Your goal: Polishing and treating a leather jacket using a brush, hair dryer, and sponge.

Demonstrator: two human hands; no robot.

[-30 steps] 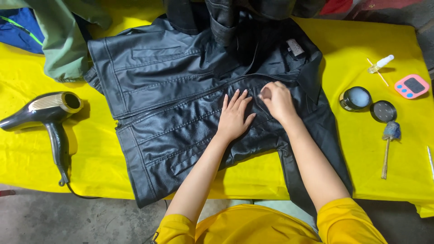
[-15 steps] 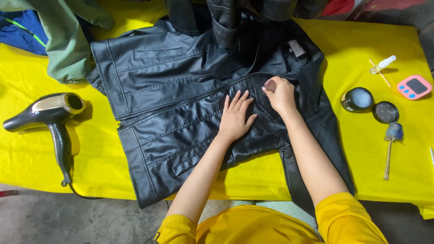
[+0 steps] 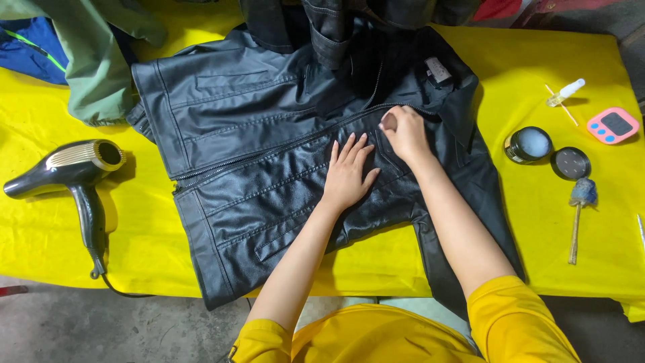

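Note:
A black leather jacket (image 3: pixel 255 154) lies spread over the yellow-covered table (image 3: pixel 54 235). My left hand (image 3: pixel 349 171) rests flat on the jacket's front panel, fingers apart, pressing the leather down. Just to its right, my right hand (image 3: pixel 403 131) is closed on a small dark pad (image 3: pixel 388 122) and presses it against the jacket beside the zipper line (image 3: pixel 282 144). The two hands sit close together near the jacket's middle.
A black and gold hair dryer (image 3: pixel 74 168) lies at the left with its cord going off the front edge. At the right are an open round jar (image 3: pixel 529 144), its dark lid (image 3: pixel 570 163), a small brush (image 3: pixel 579 208), a pink timer (image 3: pixel 612 125) and a small bottle (image 3: pixel 566 92). Green and blue garments (image 3: pixel 94 54) lie at the back left.
My right hand with the pad has shifted slightly up along the jacket toward the zipper. My left hand stays flat in nearly the same place.

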